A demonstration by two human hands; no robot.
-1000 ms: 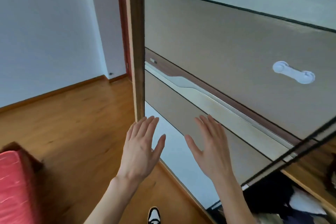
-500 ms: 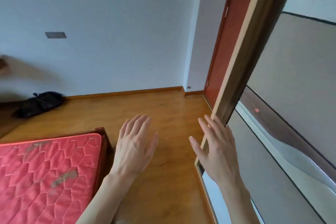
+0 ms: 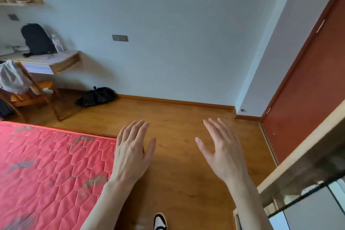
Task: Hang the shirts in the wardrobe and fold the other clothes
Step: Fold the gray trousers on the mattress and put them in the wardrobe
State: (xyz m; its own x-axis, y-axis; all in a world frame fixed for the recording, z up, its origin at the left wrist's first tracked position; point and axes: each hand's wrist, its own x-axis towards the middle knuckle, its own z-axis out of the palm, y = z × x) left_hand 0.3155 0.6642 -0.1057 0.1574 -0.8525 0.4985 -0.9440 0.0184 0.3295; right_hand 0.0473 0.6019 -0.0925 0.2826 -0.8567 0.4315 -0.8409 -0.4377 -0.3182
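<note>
My left hand (image 3: 132, 153) and my right hand (image 3: 223, 152) are held out in front of me, fingers straight and spread, holding nothing. Both hover in the air above the wooden floor (image 3: 183, 117). The left hand is over the corner of the red mattress (image 3: 46, 170). The wardrobe's wooden side edge (image 3: 306, 160) shows at the lower right, just right of my right forearm. No shirts or loose clothes are in sight on the mattress.
A wall desk (image 3: 54, 61) with a black backpack (image 3: 37, 39) stands at the far left, and a wooden chair (image 3: 31, 93) with a pale garment over its back is before it. A black bag (image 3: 97, 96) lies by the wall. A red-brown door (image 3: 306, 89) is at the right.
My view has swung left, away from the wardrobe's sliding door toward the room and the mattress. Both hands stay raised, flat and empty throughout.
</note>
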